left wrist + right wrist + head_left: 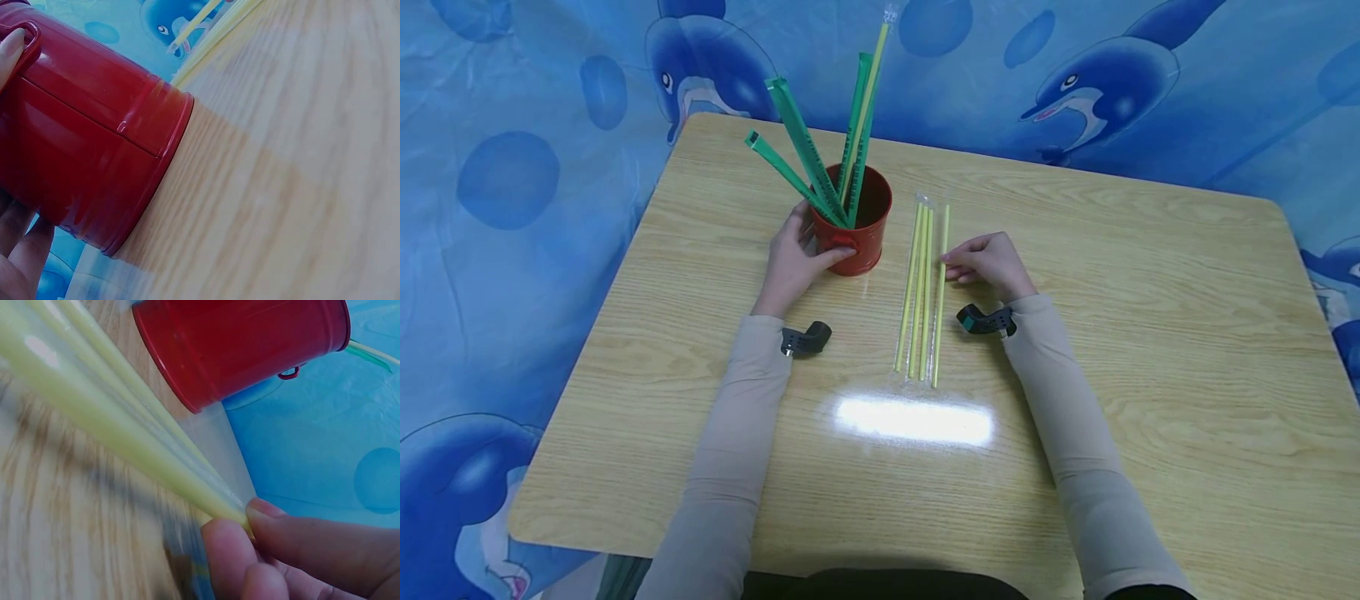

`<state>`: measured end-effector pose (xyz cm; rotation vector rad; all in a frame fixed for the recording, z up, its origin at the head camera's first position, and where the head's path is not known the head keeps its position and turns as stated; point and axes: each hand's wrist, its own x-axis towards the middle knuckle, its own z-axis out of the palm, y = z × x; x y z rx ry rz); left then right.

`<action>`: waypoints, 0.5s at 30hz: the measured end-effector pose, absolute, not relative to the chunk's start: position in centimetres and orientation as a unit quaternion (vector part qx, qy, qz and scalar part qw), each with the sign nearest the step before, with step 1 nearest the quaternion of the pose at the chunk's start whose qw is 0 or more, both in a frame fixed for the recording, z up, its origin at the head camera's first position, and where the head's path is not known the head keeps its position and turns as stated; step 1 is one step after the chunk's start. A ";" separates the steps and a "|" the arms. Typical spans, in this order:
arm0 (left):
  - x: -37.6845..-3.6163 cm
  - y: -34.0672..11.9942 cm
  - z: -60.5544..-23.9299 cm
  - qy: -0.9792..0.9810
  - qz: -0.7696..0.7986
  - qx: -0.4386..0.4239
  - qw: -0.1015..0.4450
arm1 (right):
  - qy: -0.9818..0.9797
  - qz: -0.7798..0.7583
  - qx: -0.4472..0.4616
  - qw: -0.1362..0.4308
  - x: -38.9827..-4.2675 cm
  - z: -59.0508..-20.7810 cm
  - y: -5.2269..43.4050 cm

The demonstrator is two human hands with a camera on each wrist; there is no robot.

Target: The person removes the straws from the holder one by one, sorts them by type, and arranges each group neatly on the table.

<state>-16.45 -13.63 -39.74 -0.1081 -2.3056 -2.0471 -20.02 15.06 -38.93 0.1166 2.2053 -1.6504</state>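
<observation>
Straw [939, 325], perhaps wrapped, pinched by right fingers [319, 544]; left fingers [35, 253] grip bucket [867, 246].

A blue sheet [977, 75] printed with dolphins [1120, 79] borders the wooden table [1150, 350].

My desk [1165, 350] is pale wood-grain with rounded corners. I have a red bucket [867, 246] standing near its far edge, toward the far left corner; right of that, wrapped yellow straws [927, 287] lie side by side, pointing towards the far edge.
</observation>
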 end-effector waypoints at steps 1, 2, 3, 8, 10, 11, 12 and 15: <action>-16.5 -13.6 -39.7 -0.748 -0.663 -0.034 0.027 | 0.786 -0.586 0.043 0.192 -20.0 -39.0 15.0; -16.5 -13.6 -39.7 -0.748 -0.663 -0.033 0.025 | 0.786 -0.585 0.044 0.194 -20.1 -39.0 15.0; -16.5 -13.6 -39.7 -0.747 -0.664 -0.033 0.025 | 0.786 -0.585 0.045 0.194 -20.1 -39.1 15.0; -16.6 -13.6 -39.8 -0.744 -0.666 -0.035 0.025 | 0.787 -0.584 0.046 0.192 -20.1 -39.3 14.8; -16.6 -13.6 -39.8 -0.745 -0.665 -0.036 0.026 | 0.789 -0.582 0.045 0.191 -20.1 -39.3 14.8; -16.5 -13.6 -39.8 -0.746 -0.665 -0.036 0.027 | 0.790 -0.581 0.045 0.191 -20.1 -39.4 14.8; -16.5 -13.6 -39.8 -0.746 -0.664 -0.036 0.027 | 0.792 -0.579 0.045 0.190 -20.1 -39.4 14.8; -16.5 -13.6 -39.7 -0.746 -0.664 -0.034 0.025 | 0.796 -0.574 0.046 0.188 -20.2 -39.5 14.7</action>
